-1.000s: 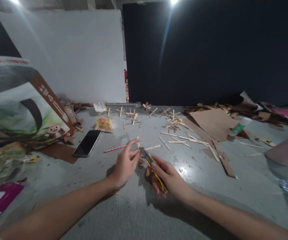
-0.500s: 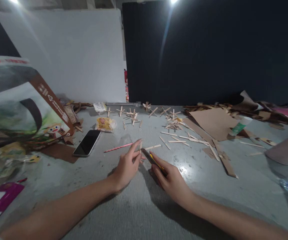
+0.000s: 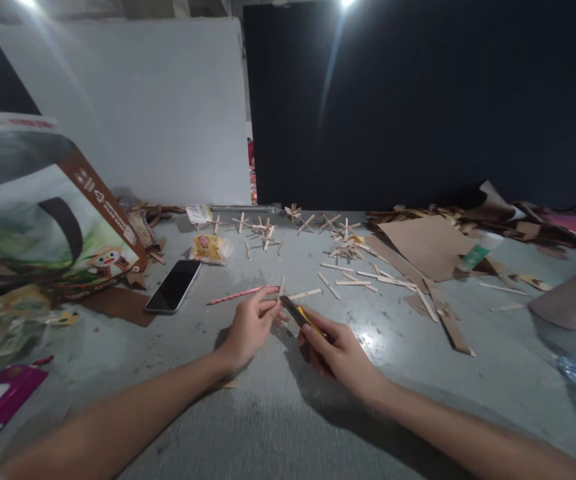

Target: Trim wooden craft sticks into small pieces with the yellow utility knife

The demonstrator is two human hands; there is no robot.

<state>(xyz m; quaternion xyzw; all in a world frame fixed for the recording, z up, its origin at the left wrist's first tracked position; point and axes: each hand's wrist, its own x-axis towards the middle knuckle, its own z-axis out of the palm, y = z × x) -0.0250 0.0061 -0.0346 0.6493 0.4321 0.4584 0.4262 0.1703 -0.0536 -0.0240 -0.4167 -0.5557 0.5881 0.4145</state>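
Note:
Near the middle of the table, my left hand (image 3: 254, 325) pinches a small wooden stick (image 3: 281, 291), held upright between thumb and fingers. My right hand (image 3: 335, 347) is closed round a yellow and black utility knife (image 3: 304, 319). The knife's tip meets or nearly meets the stick; exact contact is too small to tell. Just beyond my fingers lies a loose wooden stick (image 3: 305, 294). A red patterned pencil (image 3: 235, 295) rests to the left of it, its right end close to my left fingers.
Crossed stick pieces (image 3: 268, 233) stand at the back, with loose sticks (image 3: 353, 283) right of centre. Cardboard (image 3: 418, 247) and a glue tube (image 3: 479, 253) lie right. A phone (image 3: 174, 287), a yellow packet (image 3: 208, 248) and a large printed bag (image 3: 103, 220) are left.
My left hand has shifted slightly left and down, and its fingers have curled more around the stick. The knife has tilted a little. A small light strip now shows beside my left forearm.

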